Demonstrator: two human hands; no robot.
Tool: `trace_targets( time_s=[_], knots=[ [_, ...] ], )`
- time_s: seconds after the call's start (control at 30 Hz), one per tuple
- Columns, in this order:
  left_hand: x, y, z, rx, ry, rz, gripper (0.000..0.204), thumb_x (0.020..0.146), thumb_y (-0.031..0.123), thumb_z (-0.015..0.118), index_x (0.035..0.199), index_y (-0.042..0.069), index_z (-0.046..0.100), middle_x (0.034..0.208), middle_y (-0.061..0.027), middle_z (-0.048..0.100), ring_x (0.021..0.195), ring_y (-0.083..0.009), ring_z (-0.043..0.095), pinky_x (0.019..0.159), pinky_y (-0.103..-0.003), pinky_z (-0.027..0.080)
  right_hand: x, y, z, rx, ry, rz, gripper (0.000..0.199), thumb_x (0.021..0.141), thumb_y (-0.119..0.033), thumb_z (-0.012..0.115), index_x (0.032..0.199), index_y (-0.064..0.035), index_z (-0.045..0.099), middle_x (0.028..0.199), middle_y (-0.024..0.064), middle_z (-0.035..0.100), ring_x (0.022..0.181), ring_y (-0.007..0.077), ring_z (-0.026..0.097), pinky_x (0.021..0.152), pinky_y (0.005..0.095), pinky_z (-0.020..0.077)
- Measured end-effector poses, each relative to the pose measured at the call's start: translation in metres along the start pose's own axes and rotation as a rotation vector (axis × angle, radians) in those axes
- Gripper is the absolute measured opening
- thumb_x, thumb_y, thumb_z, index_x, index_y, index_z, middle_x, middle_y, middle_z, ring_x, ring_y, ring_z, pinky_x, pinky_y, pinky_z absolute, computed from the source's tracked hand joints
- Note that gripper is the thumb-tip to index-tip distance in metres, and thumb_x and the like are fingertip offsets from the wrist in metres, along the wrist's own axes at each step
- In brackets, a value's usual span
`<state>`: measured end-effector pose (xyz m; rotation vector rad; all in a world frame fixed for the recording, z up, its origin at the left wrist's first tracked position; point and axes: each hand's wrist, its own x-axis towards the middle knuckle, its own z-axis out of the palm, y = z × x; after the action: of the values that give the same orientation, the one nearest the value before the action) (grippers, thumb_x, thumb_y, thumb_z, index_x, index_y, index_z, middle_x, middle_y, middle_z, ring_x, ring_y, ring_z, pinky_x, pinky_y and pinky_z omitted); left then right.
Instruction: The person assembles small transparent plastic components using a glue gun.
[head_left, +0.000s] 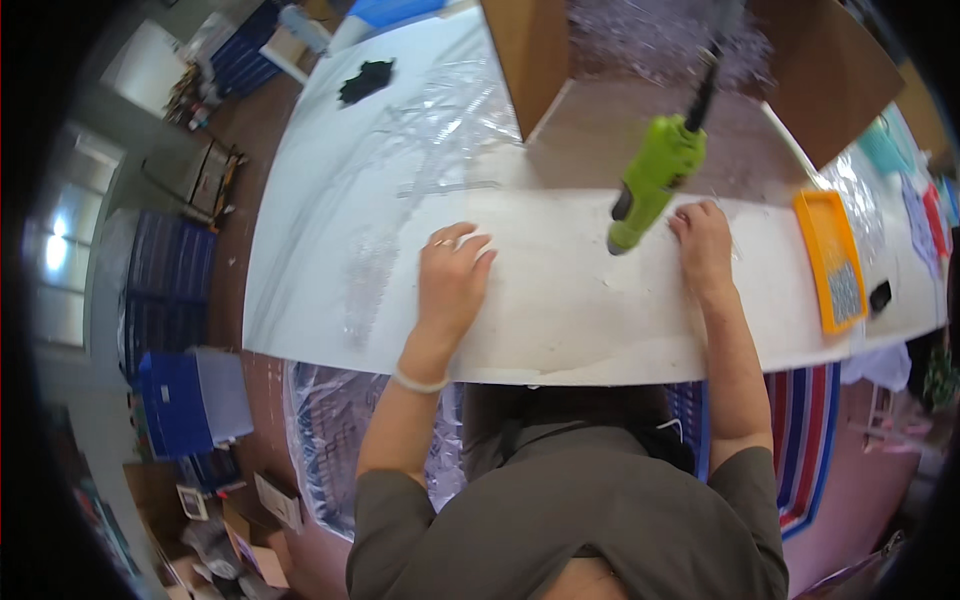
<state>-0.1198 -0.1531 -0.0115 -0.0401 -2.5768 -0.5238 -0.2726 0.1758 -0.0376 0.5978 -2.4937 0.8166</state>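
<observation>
My left hand (452,272) lies flat on the white table (560,310), palm down, fingers spread a little, a ring on one finger and a band at the wrist. My right hand (703,243) rests further right, fingertips pressing on the tabletop near some thin clear plastic. Neither hand holds anything that I can see. A bright green power tool (655,180) hangs from a black cord between the two hands, just above the table, nearer to my right hand.
An orange tray (830,258) with small parts sits right of my right hand, beside a small black item (880,296). Crumpled clear film (440,130) covers the table's far left. Brown cardboard box flaps (530,55) stand behind. A blue bin (190,400) is on the floor.
</observation>
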Motion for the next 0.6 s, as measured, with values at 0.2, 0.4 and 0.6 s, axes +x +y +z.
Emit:
trace_targets(
  time_s=[0.2, 0.4, 0.6],
  knots=[
    [0.044, -0.055, 0.030, 0.270, 0.154, -0.039, 0.025, 0.084, 0.001, 0.074, 0.109, 0.002, 0.073, 0.121, -0.0153, 0.069, 0.115, -0.0348, 0.062, 0.098, -0.044, 0.052, -0.010, 0.007, -0.009, -0.058, -0.052, 0.025, 0.008, 0.085, -0.004, 0.074, 0.090, -0.0022, 0.069, 0.094, 0.0138, 0.066, 0.092, 0.0353, 0.061, 0.083, 0.0458, 0.0495],
    [0.058, -0.054, 0.055, -0.044, 0.002, 0.156, 0.023, 0.087, 0.000, 0.066, 0.110, 0.002, 0.071, 0.114, -0.0135, 0.068, 0.110, -0.0324, 0.062, 0.094, -0.041, 0.053, -0.037, -0.016, -0.077, -0.101, 0.086, -0.096, 0.012, 0.083, 0.003, 0.075, 0.091, -0.0002, 0.067, 0.091, 0.0133, 0.065, 0.087, 0.0323, 0.063, 0.080, 0.0397, 0.0514],
    [0.035, -0.020, 0.044, 0.012, -0.059, 0.281, 0.023, 0.081, -0.004, 0.068, 0.103, 0.003, 0.066, 0.107, -0.0112, 0.067, 0.101, -0.0297, 0.062, 0.088, -0.039, 0.052, -0.088, -0.054, -0.082, 0.154, -0.111, -0.107, 0.018, 0.077, 0.004, 0.079, 0.089, -0.0041, 0.069, 0.090, 0.0115, 0.065, 0.087, 0.0315, 0.063, 0.077, 0.0409, 0.0508]
  ],
)
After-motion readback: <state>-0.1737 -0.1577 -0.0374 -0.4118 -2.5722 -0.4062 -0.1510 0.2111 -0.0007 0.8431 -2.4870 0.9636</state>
